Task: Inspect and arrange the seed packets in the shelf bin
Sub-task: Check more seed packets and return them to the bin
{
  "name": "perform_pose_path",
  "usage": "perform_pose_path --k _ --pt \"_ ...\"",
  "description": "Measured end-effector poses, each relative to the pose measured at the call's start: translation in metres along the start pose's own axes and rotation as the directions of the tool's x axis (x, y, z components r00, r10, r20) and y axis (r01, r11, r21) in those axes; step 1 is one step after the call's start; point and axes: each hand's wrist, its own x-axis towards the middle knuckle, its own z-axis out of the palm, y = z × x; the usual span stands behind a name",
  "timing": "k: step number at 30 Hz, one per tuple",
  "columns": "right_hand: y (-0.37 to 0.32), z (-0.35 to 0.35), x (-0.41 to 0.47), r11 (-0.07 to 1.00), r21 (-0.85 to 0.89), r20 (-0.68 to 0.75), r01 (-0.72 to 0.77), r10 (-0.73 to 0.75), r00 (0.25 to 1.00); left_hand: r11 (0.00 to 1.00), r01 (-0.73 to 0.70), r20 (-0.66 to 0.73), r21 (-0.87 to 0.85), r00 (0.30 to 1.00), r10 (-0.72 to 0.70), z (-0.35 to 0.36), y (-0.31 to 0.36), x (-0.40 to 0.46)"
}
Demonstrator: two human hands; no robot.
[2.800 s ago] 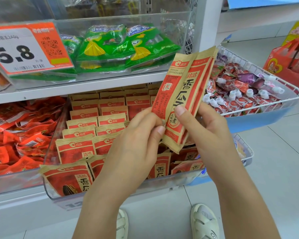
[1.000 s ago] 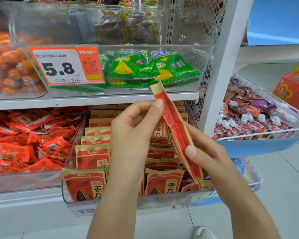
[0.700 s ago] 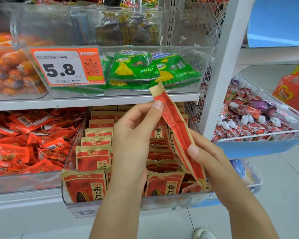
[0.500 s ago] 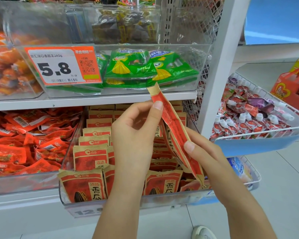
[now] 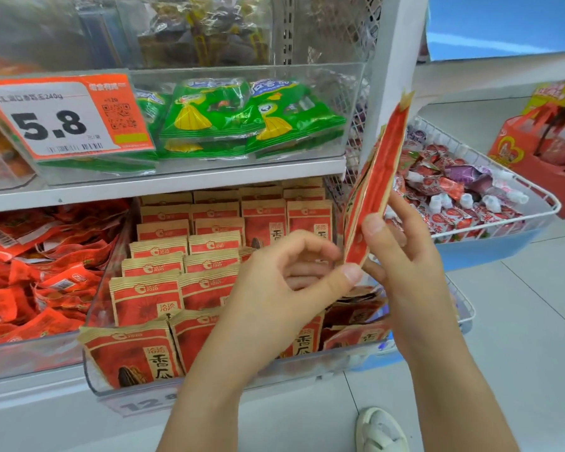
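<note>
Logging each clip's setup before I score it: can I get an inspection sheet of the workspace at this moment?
Surface: white shelf with clear shelf bin below it.
Job's things: rows of red-and-tan seed packets stand upright in the bin; held seed packets raised edge-on above the bin's right end.
Clutter: green snack bags in the upper bin; orange price tag reading 5.8; red packets in the left bin; wire basket of sweets on the right.
Hands: right hand grips the held packets; left hand touches their lower end with thumb and fingertips.
Cables: nothing seen.
Surroundings: tiled shop floor, red gift bag.
</note>
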Motion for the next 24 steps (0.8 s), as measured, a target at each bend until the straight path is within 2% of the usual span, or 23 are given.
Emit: perform_pose_path --k 7,12,24 --pt "-0.0009 0.0011 -0.0003 0.999 -0.043 -0.04 0.011 -0.012 0.999 1.0 -0.007 0.021 -0.028 1.0 0.008 -0.0013 0.0011 -0.0013" --pt "0.0014 0.0013 0.0006 0.996 -0.087 -0.054 0.012 -0.017 0.998 0.999 -0.034 0.018 0.012 0.999 0.034 -0.0003 0.0013 -0.0021" --pt "0.0011 0.0034 0.0016 0.999 -0.034 0.0 -0.02 0.02 1.0 0.998 -0.037 -0.038 0.054 0.999 0.039 -0.0016 -0.0047 0.0018"
